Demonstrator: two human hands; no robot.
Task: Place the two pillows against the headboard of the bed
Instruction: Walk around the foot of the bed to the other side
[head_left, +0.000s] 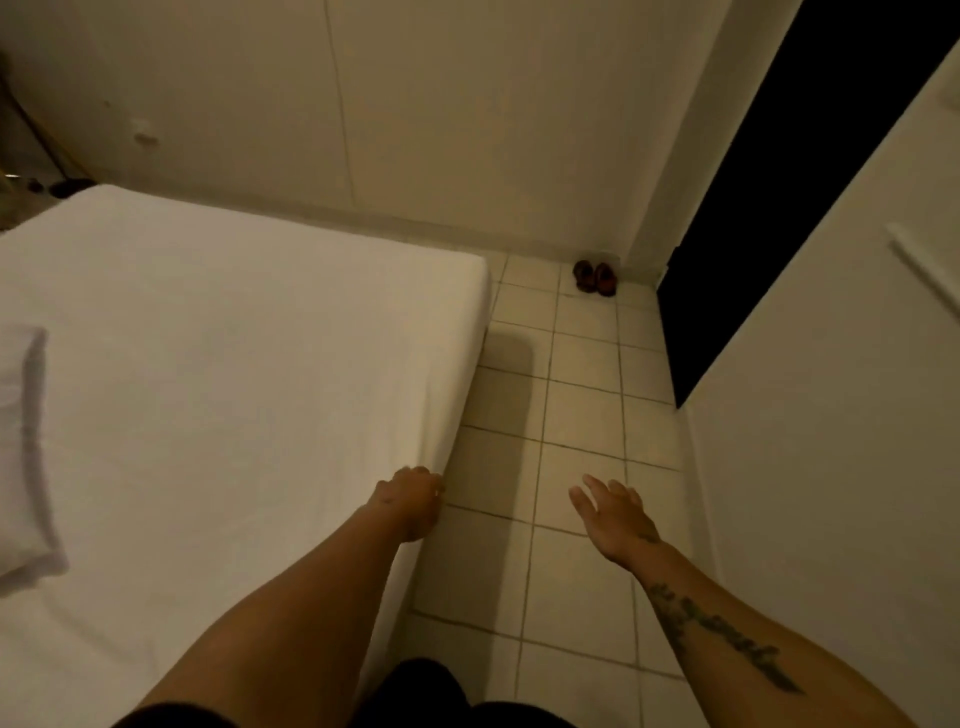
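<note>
Over at the far left edge of our view, one soft white fabric pillow (23, 457) lies flat on the white-sheeted mattress (234, 338), partly cut off by the frame; we see only this one, and the second pillow is nowhere in view. No headboard shows either, so we cannot tell which end it stands at.

We judge this pillow light, floppy and easy to squash. It should sag if lifted by one corner, so the better hold looks like a grip on the two short ends, or a pinch along one long seam, with both hands sharing it. The cotton cover gives plenty of friction, and nothing about it is fragile.

Moving right, our left hand (410, 499) sits at the mattress edge, fingers curled down over the sheet's corner fold; whether it pinches the fabric or merely rests there, we cannot tell. It is well apart from the pillow.

Further right, our right hand (613, 519) hovers over the pale tiled floor (576, 405), fingers spread wide, holding nothing.

Beyond it, a pair of dark red shoes (595, 278) waits by the wall, beside the dark doorway (779, 218).
</note>
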